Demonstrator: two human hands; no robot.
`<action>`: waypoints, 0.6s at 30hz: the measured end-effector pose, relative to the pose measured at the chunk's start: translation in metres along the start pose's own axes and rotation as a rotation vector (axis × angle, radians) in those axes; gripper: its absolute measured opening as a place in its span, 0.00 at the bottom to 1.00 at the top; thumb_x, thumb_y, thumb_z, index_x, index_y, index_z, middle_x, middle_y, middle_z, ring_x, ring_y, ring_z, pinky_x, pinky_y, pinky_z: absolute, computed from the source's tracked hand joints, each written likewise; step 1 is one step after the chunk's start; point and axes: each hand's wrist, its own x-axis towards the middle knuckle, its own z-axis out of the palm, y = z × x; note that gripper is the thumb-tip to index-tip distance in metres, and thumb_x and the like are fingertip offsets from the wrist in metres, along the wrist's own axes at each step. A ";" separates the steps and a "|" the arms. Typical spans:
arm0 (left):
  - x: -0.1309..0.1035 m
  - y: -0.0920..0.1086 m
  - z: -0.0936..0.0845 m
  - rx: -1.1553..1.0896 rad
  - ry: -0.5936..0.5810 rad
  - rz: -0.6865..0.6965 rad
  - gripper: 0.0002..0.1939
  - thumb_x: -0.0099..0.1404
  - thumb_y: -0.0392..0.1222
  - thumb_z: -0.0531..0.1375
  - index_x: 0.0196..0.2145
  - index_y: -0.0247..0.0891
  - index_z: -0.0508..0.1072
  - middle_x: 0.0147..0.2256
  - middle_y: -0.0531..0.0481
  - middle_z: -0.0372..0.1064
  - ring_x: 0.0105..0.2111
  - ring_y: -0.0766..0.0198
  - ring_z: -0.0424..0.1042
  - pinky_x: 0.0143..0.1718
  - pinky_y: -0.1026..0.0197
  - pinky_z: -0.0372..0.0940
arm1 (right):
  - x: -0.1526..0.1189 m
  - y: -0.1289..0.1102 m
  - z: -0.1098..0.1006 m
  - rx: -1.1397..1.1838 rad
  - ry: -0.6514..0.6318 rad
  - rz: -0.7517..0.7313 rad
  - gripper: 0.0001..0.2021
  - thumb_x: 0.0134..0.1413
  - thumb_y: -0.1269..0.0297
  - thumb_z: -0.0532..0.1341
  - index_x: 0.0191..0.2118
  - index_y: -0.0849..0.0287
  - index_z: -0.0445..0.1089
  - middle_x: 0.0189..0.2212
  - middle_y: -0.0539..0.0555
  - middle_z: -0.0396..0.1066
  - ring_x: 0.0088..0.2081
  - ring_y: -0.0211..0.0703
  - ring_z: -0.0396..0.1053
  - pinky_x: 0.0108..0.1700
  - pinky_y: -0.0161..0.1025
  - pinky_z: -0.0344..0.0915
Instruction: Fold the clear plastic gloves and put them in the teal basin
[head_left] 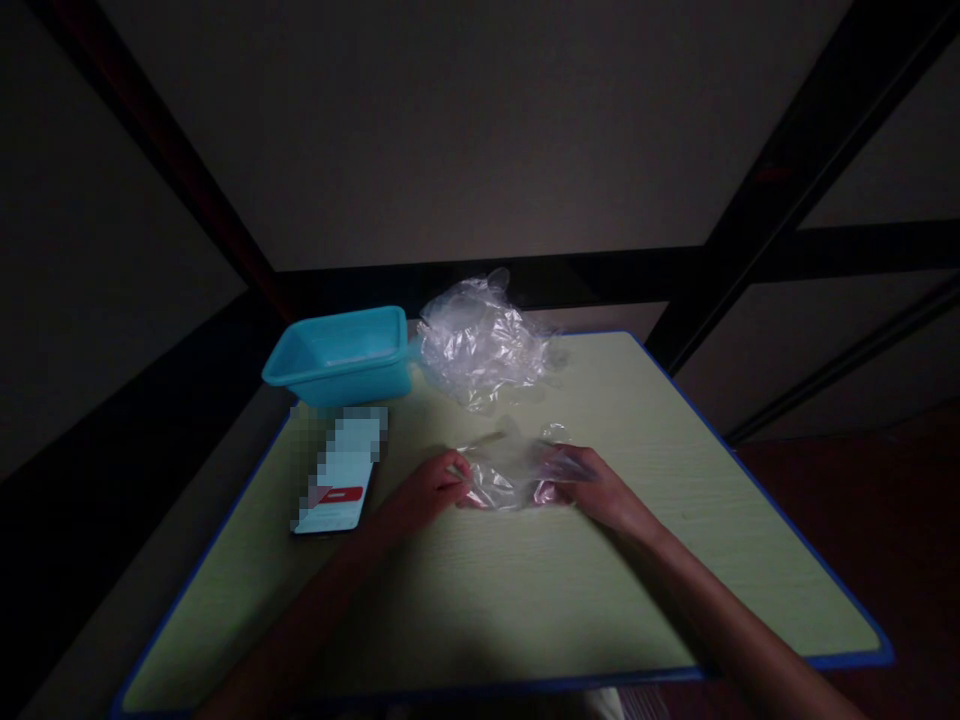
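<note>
A thin, crumpled clear plastic glove [495, 487], with rounded finger-like ends, stretches between my two hands just above the table. My left hand [439, 482] pinches its left edge, thumb and fingers closed together. On the other side, my right hand [589, 485] grips the glove, its fingertips partly covered by the see-through film. Behind them lies a loose heap of similar clear plastic gloves [484, 335], shiny and tangled, at the table's far edge. Neither hand touches that heap.
A turquoise plastic basket [349, 385] stands at the back left corner. In front of it lies a phone [341, 480] with a lit, partly blurred screen. The pale table [675, 600] has a blue edge, and a wall rises behind it.
</note>
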 end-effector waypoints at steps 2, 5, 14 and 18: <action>0.002 0.000 0.001 -0.002 0.024 -0.014 0.06 0.52 0.35 0.53 0.30 0.39 0.61 0.20 0.55 0.71 0.27 0.59 0.75 0.27 0.63 0.61 | 0.003 0.003 0.002 -0.004 0.050 0.000 0.06 0.34 0.71 0.57 0.25 0.60 0.66 0.21 0.49 0.70 0.24 0.41 0.68 0.27 0.36 0.63; 0.004 0.000 0.001 0.005 0.053 -0.026 0.08 0.51 0.33 0.54 0.32 0.39 0.61 0.18 0.57 0.69 0.24 0.60 0.73 0.25 0.64 0.60 | 0.005 0.008 0.006 0.004 0.123 0.024 0.08 0.39 0.69 0.57 0.31 0.58 0.63 0.19 0.48 0.69 0.20 0.41 0.68 0.23 0.36 0.64; 0.005 0.002 0.004 0.003 0.105 -0.030 0.13 0.49 0.32 0.53 0.35 0.40 0.58 0.18 0.59 0.69 0.23 0.61 0.72 0.25 0.63 0.60 | 0.001 0.011 0.013 0.001 0.239 0.091 0.23 0.48 0.66 0.55 0.51 0.61 0.51 0.14 0.43 0.68 0.16 0.43 0.69 0.20 0.37 0.66; 0.003 0.002 0.006 0.002 0.134 -0.020 0.19 0.49 0.33 0.56 0.40 0.39 0.58 0.17 0.62 0.67 0.21 0.62 0.71 0.23 0.64 0.59 | -0.001 0.009 0.011 -0.030 0.255 0.077 0.31 0.47 0.65 0.57 0.56 0.63 0.45 0.14 0.42 0.66 0.16 0.43 0.68 0.20 0.36 0.64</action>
